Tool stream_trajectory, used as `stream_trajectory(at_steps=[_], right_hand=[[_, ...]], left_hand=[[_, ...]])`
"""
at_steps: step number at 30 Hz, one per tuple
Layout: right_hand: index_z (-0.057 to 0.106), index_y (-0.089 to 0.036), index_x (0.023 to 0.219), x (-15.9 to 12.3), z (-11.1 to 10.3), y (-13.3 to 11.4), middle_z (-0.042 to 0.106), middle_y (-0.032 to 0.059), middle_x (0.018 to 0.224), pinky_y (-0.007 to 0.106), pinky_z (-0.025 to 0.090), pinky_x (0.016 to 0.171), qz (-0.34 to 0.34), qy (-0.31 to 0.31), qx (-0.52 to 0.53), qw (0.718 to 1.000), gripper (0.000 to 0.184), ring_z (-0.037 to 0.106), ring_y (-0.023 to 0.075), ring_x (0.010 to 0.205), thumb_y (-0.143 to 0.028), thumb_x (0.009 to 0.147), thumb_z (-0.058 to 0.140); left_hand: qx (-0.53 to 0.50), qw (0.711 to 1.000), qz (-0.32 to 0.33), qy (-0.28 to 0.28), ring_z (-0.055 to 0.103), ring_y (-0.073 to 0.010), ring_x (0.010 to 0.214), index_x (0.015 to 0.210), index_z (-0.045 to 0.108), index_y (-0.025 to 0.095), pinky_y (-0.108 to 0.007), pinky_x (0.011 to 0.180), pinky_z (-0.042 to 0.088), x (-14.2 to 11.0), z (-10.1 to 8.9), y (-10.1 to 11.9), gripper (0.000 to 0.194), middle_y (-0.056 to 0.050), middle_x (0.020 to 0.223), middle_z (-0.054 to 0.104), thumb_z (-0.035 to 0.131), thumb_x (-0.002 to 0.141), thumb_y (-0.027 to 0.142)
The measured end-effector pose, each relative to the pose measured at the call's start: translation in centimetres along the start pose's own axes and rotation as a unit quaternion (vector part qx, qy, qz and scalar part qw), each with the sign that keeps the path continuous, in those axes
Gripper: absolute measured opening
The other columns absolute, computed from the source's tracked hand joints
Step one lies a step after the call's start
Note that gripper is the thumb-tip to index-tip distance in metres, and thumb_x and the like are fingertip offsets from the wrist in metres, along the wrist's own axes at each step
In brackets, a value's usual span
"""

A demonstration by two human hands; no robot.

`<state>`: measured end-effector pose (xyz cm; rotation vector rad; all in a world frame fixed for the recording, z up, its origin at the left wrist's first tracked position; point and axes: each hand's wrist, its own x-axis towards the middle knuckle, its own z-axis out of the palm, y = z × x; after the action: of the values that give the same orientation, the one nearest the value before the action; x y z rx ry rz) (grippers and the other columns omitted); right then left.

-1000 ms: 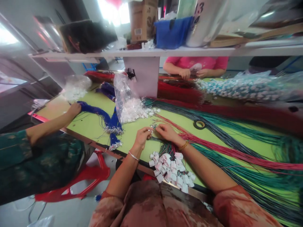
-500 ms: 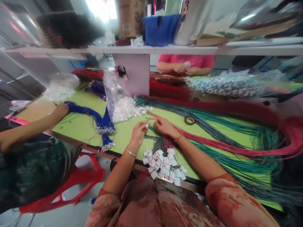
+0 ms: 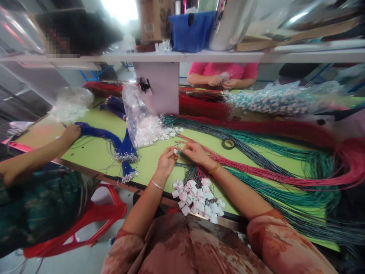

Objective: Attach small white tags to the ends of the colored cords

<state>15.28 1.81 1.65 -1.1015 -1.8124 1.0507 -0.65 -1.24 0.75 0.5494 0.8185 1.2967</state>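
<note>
Between thumb and fingers my left hand [image 3: 167,161] pinches a small white connector housing [image 3: 175,151]. Close beside it on the right, my right hand [image 3: 196,153] is closed in a pinch at a thin wire near the connector; the wire's end is too small to make out. Red wires [image 3: 245,169] run from under my right hand along the table, with green wires [image 3: 273,190] nearer me. Below my hands, a pile of white connectors [image 3: 196,199] on wires lies at the table's front edge. Behind them, a clear plastic bag [image 3: 139,114] spills loose white housings.
A roll of black tape [image 3: 227,144] lies among the wires. At left, a co-worker's hand [image 3: 72,132] holds blue wires [image 3: 98,131], beside a red stool [image 3: 94,217]. Across the table sits a person in pink [image 3: 222,72]. A shelf [image 3: 182,57] carries a blue bin [image 3: 192,32].
My right hand has drawn a little closer to me, away from the red wire tips, and now meets the connector in my left hand. The view has shifted slightly.
</note>
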Motion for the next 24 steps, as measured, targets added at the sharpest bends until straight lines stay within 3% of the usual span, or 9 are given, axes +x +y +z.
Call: stream_trajectory(at_steps=[8, 16, 20, 24], right_hand=[[0.051, -0.017, 0.062, -0.6, 0.3, -0.5, 0.050, -0.0019, 0.060, 0.022, 0.030, 0.055, -0.023, 0.021, -0.079, 0.996, 0.015, 0.042, 0.0106, 0.058, -0.026, 0.073, 0.049], [0.053, -0.017, 0.067, -1.4, 1.0, -0.7, 0.054, 0.0000, 0.061, 0.024, 0.026, 0.055, -0.081, 0.000, -0.160, 0.984, 0.018, 0.041, 0.0113, 0.056, -0.026, 0.083, 0.050], [0.057, -0.016, 0.069, -1.4, 0.6, -0.6, 0.058, 0.0008, 0.064, 0.024, 0.030, 0.056, -0.078, -0.020, -0.143, 0.986, 0.019, 0.046, 0.0117, 0.058, -0.025, 0.084, 0.049], [0.062, -0.015, 0.079, 0.7, -0.3, -0.1, 0.064, 0.0038, 0.077, 0.024, 0.038, 0.066, -0.074, -0.012, -0.165, 0.984, 0.021, 0.054, 0.0140, 0.070, -0.023, 0.087, 0.045]], left_hand=[[0.012, 1.000, 0.021, -0.003, 0.052, -0.0061, 0.060, 0.082, 0.058, 0.015, -0.020, 0.057, 0.040, 0.0, 0.1, -0.5, 0.021, -0.005, 0.087, 0.068, 0.073, 0.070, 0.022], [0.043, 0.998, 0.023, 0.027, 0.050, -0.0068, 0.058, 0.080, 0.058, 0.014, -0.020, 0.056, 0.036, 0.1, -0.1, -1.7, 0.029, 0.000, 0.069, 0.059, 0.078, 0.063, 0.027], [0.037, 0.998, 0.030, 0.038, 0.049, -0.0061, 0.057, 0.078, 0.058, 0.013, -0.020, 0.055, 0.035, 0.2, -0.1, -1.5, 0.028, 0.000, 0.071, 0.060, 0.078, 0.064, 0.027], [0.043, 0.997, 0.035, 0.044, 0.048, -0.0044, 0.056, 0.075, 0.058, 0.013, -0.019, 0.053, 0.033, 0.2, 0.0, -1.2, 0.026, -0.003, 0.078, 0.065, 0.078, 0.063, 0.024]])
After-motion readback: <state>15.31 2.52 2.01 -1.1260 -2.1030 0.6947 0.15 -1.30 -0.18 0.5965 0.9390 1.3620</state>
